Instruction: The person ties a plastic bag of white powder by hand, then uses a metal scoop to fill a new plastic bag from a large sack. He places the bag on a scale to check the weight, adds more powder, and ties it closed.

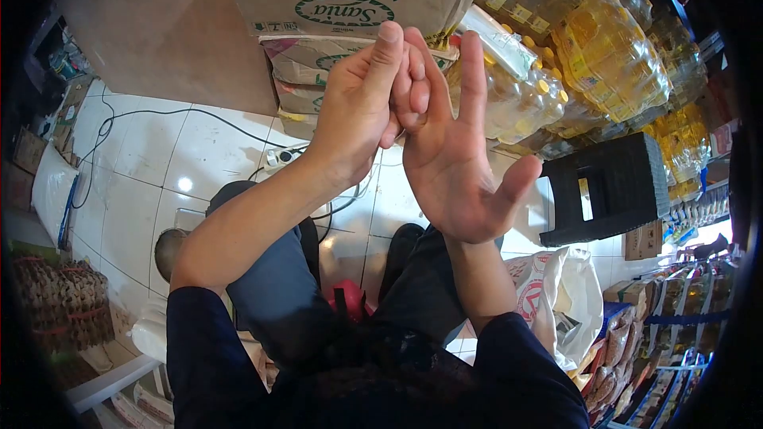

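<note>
Both of my hands are raised at the centre, in front of stacked cardboard cartons (350, 8). My left hand (362, 103) has its thumb up and its fingers curled round one or more fingers of the other hand. My right hand (457, 159) shows its palm, with the thumb and at least one finger stretched out and apart; some of its fingers are partly hidden behind the left. No object shows between the hands. Below them are my legs in dark trousers (278, 286).
Shrink-wrapped bottles of yellow oil (612, 48) are stacked at the upper right, above a black plastic stool (604, 191). An open white sack (576, 302) stands at the right. A power strip (282, 157) and black cable lie on the tiled floor (143, 143).
</note>
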A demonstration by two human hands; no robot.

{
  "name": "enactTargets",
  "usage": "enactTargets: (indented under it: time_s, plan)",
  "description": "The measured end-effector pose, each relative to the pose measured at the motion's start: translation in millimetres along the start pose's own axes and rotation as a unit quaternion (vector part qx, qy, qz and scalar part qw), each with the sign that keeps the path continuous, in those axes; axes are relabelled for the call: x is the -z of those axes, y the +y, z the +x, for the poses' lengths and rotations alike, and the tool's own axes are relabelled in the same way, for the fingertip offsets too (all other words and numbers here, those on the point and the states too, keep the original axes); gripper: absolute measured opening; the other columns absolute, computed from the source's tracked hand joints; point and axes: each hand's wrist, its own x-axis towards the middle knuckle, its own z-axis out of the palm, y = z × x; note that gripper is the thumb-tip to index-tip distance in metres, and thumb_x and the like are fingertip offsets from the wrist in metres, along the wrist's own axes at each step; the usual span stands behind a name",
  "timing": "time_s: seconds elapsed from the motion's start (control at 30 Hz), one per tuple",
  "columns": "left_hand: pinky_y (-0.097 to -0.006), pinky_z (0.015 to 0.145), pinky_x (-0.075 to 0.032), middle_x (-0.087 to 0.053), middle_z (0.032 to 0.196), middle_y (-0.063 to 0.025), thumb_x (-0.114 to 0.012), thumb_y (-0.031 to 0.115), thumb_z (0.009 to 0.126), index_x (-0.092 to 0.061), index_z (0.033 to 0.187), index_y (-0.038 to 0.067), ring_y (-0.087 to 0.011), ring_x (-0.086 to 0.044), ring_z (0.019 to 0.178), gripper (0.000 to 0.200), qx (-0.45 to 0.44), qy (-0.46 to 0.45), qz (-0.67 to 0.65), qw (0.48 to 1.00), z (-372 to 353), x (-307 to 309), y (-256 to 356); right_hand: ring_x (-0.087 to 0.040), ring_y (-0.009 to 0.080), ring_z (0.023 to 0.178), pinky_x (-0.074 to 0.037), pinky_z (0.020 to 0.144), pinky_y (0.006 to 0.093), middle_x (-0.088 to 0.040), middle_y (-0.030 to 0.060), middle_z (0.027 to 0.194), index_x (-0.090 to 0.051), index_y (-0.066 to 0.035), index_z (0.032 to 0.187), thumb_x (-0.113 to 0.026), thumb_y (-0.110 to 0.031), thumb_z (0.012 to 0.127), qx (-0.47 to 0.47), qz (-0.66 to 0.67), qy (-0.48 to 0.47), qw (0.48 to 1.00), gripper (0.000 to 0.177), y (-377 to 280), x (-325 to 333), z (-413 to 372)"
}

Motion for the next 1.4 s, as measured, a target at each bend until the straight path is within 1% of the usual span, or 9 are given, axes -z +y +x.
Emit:
enactTargets:
  time_s: [0.43,0.87,0.93,0.97,1.07,1.13,1.3,1.37,1.4]
  plan:
    - [-0.0154,0.042,-0.031,-0.058,0.086,-0.0036,-0.045,0.029,0.098,-0.054,0.111,-0.001,-0.0028,-0.040,0.047,0.033,-0.056,-0.027,0.006,0.998,-0.5,-9.5,-6.8,-0.032,0.0282,0.132,-0.040,0.092,0.0373,-0.022,0.0187,0.148,-0.012,-0.015,0.147,-0.039,-0.074,0.080,-0.085,0.261,0.014,0.962,0.093,-11.8,36.0,7.8]
    - [-0.0156,0.042,-0.030,-0.055,0.071,-0.0011,-0.046,0.036,0.096,-0.057,0.089,0.004,-0.0034,-0.047,0.052,0.035,-0.032,0.027,0.071,0.997,10.5,7.9,3.7,-0.024,0.0315,0.136,-0.012,0.111,0.0352,-0.011,0.0201,0.151,-0.001,-0.012,0.148,-0.035,-0.071,0.083,-0.011,0.109,0.046,0.993,0.095,7.0,7.1,3.7]
    - [-0.0165,0.051,-0.037,-0.058,0.078,-0.0018,-0.050,0.029,0.096,-0.058,0.094,0.003,-0.0046,-0.051,0.059,0.027,-0.167,0.064,0.170,0.969,16.9,9.8,-5.0,-0.028,0.0324,0.135,-0.016,0.111,0.0367,-0.024,0.0205,0.146,-0.011,-0.010,0.147,-0.033,-0.063,0.088,-0.021,0.127,0.073,0.989,0.082,4.3,20.3,7.3]
    - [-0.0249,0.073,-0.044,-0.059,0.095,-0.0063,-0.057,0.018,0.090,-0.060,0.102,0.004,-0.0137,-0.057,0.080,0.018,-0.232,0.091,0.265,0.932,20.4,16.2,-8.7,-0.030,0.0322,0.133,-0.017,0.110,0.0364,-0.028,0.0190,0.144,-0.012,-0.009,0.146,-0.032,-0.060,0.089,-0.030,0.122,0.084,0.988,0.079,2.7,30.5,8.2]
    - [-0.0354,0.089,-0.041,-0.056,0.109,-0.0113,-0.061,0.016,0.084,-0.061,0.105,0.005,-0.0247,-0.054,0.101,0.024,-0.460,0.049,0.554,0.692,22.4,13.6,-9.0,-0.038,0.0327,0.128,-0.027,0.106,0.0381,-0.037,0.0186,0.138,-0.022,-0.008,0.143,-0.031,-0.058,0.090,-0.057,0.109,0.176,0.977,0.073,9.2,41.2,11.6]
    - [-0.0453,0.099,-0.034,-0.051,0.125,-0.0154,-0.059,0.026,0.083,-0.062,0.111,0.009,-0.0332,-0.045,0.120,0.033,-0.452,-0.105,0.521,0.716,8.7,-7.2,-27.8,-0.039,0.0336,0.126,-0.031,0.104,0.0403,-0.037,0.0202,0.138,-0.024,-0.009,0.143,-0.030,-0.061,0.090,-0.077,0.087,0.226,0.967,0.075,21.9,44.5,10.2]
    - [-0.0508,0.106,-0.026,-0.039,0.141,-0.0148,-0.035,0.046,0.093,-0.050,0.129,0.013,-0.0312,-0.036,0.131,0.051,-0.518,-0.300,0.499,0.626,27.6,9.9,-52.6,-0.037,0.0337,0.128,-0.029,0.105,0.0425,-0.033,0.0184,0.143,-0.027,-0.014,0.143,-0.030,-0.071,0.086,-0.156,0.158,0.033,0.975,0.080,28.1,50.1,6.1]
    - [-0.0485,0.101,-0.034,-0.047,0.134,-0.0153,-0.036,0.046,0.094,-0.047,0.131,0.012,-0.0296,-0.043,0.126,0.052,-0.487,-0.196,0.568,0.634,51.8,43.5,-48.2,-0.035,0.0328,0.130,-0.026,0.106,0.0422,-0.032,0.0188,0.144,-0.025,-0.012,0.143,-0.028,-0.069,0.087,-0.160,0.176,0.115,0.965,0.080,9.9,50.5,3.7]
    - [-0.0459,0.098,-0.038,-0.051,0.128,-0.0165,-0.037,0.047,0.094,-0.045,0.132,0.010,-0.0285,-0.048,0.120,0.054,-0.350,-0.161,0.562,0.732,59.0,65.4,-49.2,-0.035,0.0323,0.130,-0.025,0.107,0.0420,-0.031,0.0189,0.144,-0.025,-0.011,0.143,-0.028,-0.068,0.088,-0.165,0.183,0.153,0.957,0.079,2.5,47.5,5.1]
